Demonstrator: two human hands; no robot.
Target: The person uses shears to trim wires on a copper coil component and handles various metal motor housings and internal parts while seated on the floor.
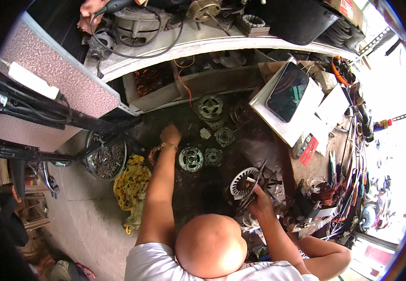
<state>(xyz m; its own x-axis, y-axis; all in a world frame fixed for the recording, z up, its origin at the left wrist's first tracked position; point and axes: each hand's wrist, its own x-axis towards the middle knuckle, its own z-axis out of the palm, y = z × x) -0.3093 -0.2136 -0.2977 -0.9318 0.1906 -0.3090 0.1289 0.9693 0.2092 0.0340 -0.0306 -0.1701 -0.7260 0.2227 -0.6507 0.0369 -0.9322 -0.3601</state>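
Note:
My left hand (170,135) reaches out over the dark floor with a band at its wrist. Its fingers are hidden, so I cannot see what they touch. Just right of it lie round metal motor end covers: a pale one (191,158), a grey one (213,157), another (224,136) and a larger one (210,107). A small pale block (205,134) sits among them. My right hand (261,204) is closed around a dark metal part with blade-like prongs (265,181). Against that part, on its left, is a white slotted ring (240,181), partly covered.
A bowl of bolts (107,157) and a yellow cloth (132,182) lie at left. Beyond runs a white-edged shelf (221,47) with motor parts. On the right, a cluttered bench bears a tablet (288,91), tools and copper wire (327,194). A bare knee (211,246) rises nearby.

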